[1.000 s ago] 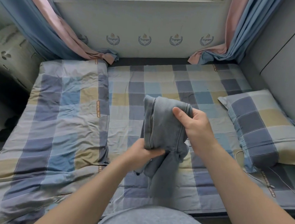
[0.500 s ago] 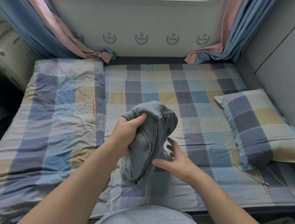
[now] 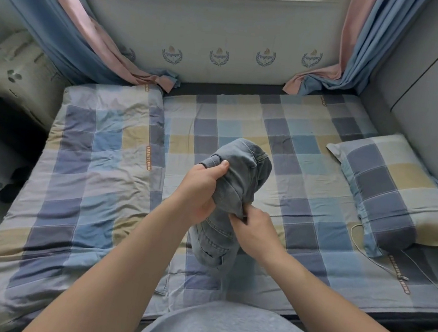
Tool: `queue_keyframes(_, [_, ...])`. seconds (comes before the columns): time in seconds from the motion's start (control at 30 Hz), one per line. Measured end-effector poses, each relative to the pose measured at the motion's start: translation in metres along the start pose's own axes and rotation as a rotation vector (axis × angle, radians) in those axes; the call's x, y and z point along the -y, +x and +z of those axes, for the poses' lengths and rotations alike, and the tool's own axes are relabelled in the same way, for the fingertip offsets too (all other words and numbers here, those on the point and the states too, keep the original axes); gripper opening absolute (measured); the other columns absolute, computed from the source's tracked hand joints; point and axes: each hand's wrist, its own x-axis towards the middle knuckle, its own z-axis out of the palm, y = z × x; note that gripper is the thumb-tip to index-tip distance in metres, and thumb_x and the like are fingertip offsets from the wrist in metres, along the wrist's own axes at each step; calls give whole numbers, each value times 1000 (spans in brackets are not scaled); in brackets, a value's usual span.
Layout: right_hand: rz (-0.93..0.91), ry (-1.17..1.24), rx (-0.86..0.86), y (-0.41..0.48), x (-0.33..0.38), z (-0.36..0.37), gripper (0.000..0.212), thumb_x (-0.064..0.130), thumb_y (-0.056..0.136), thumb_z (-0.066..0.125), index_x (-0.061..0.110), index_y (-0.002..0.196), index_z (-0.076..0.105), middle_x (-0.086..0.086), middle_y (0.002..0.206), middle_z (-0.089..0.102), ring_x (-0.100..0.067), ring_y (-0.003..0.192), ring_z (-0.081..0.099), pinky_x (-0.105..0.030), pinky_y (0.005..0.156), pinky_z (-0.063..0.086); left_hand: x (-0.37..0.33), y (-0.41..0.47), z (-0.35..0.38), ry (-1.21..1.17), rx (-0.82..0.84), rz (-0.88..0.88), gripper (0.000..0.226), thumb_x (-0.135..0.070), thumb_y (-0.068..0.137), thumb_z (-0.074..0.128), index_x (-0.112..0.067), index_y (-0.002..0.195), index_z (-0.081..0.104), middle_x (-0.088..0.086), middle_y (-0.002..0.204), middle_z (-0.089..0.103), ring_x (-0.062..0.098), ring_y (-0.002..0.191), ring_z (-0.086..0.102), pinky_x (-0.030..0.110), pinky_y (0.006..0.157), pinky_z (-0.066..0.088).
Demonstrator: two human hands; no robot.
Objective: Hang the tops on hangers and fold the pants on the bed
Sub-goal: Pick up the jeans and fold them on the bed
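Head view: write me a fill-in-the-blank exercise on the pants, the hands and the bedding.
1. The pants are made of blue ____.
2. Of the left hand and the right hand, the one gripping the pants higher up is the ____.
3. The pillow lies on the bed to the person's ____.

Missing words: denim; left; right.

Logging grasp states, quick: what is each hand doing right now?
Left hand: grips the bundled jeans, thumb on top.
Right hand: pinches the lower edge of the jeans.
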Motion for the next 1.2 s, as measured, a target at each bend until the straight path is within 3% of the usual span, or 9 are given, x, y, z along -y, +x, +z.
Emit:
queue_keyframes(0.23, [-98, 179, 57, 4, 3, -22, 29, 32, 98, 51, 11, 79, 58, 7, 63, 55, -12, 60, 47, -35, 59, 39, -4, 11, -11, 169, -4, 57, 30, -25, 104, 55, -2, 122, 62, 17, 119, 70, 30, 113, 68, 44, 97, 56])
queue_keyframes(0.37, [137, 628, -8, 14, 19, -35, 27, 25, 104, 50, 6, 107, 70, -23, 110, 72, -37, 105, 69, -52, 89, 58, 15, 9, -20, 370, 20, 132, 23, -29, 105, 49, -18, 108, 70, 1, 109, 74, 18, 107, 68, 30, 90, 55])
queue_keyframes(0.47, [361, 941, -77, 24, 29, -55, 31, 21, 105, 50, -4, 117, 61, -29, 112, 70, -39, 97, 72, -44, 70, 62, 46, 6, -40, 577, 75, 175, 20, -35, 101, 55, -28, 112, 70, -6, 116, 72, 13, 116, 64, 31, 99, 51])
queue_keyframes(0.63, [427, 1147, -150, 27, 37, -71, 23, 16, 107, 44, 0, 100, 59, -14, 68, 71, -23, 58, 71, -32, 50, 58, 83, -3, -67, 595, 248, 145, 78, -78, 67, 70, -38, 132, 56, -11, 137, 62, 6, 128, 57, 28, 105, 47])
queue_keyframes(0.77, [466, 1308, -179, 25, 44, -72, 24, 11, 107, 42, 0, 94, 58, -18, 65, 69, -25, 54, 70, -34, 50, 59, 98, 0, -63, 737, 377, 160, 102, -55, 65, 88, -46, 149, 31, -25, 142, 52, -3, 129, 51, 14, 97, 47])
queue_keyframes(0.83, [467, 1402, -179, 24, 48, -75, 26, 9, 107, 40, -2, 92, 58, -20, 66, 69, -27, 55, 71, -35, 50, 60, 106, 2, -58, 818, 300, 234, 94, -43, 69, 88, -45, 145, 34, -29, 131, 56, -7, 121, 55, 9, 91, 47])
queue_keyframes(0.9, [453, 1452, -170, 24, 51, -79, 27, 8, 107, 39, -3, 91, 58, -21, 67, 70, -28, 56, 72, -34, 48, 59, 114, 7, -59, 963, 85, 348, 60, -37, 80, 77, -41, 131, 45, -31, 111, 60, -7, 103, 58, 7, 76, 45])
queue_keyframes(1.0, [455, 1460, -163, 24, 53, -81, 25, 10, 107, 40, -3, 97, 59, -23, 73, 72, -29, 60, 73, -35, 49, 59, 114, 17, -71, 1098, -197, 371, 7, -28, 98, 59, -23, 103, 59, -18, 86, 60, 19, 87, 62, 21, 61, 41])
queue_keyframes(1.2, [510, 1383, -205, 27, 32, -85, 19, 14, 105, 46, 2, 99, 61, -15, 85, 71, -26, 76, 71, -37, 64, 62, 88, 32, -77, 819, -299, 292, 22, -2, 97, 53, -15, 97, 71, -3, 87, 73, 25, 77, 62, 21, 51, 41])
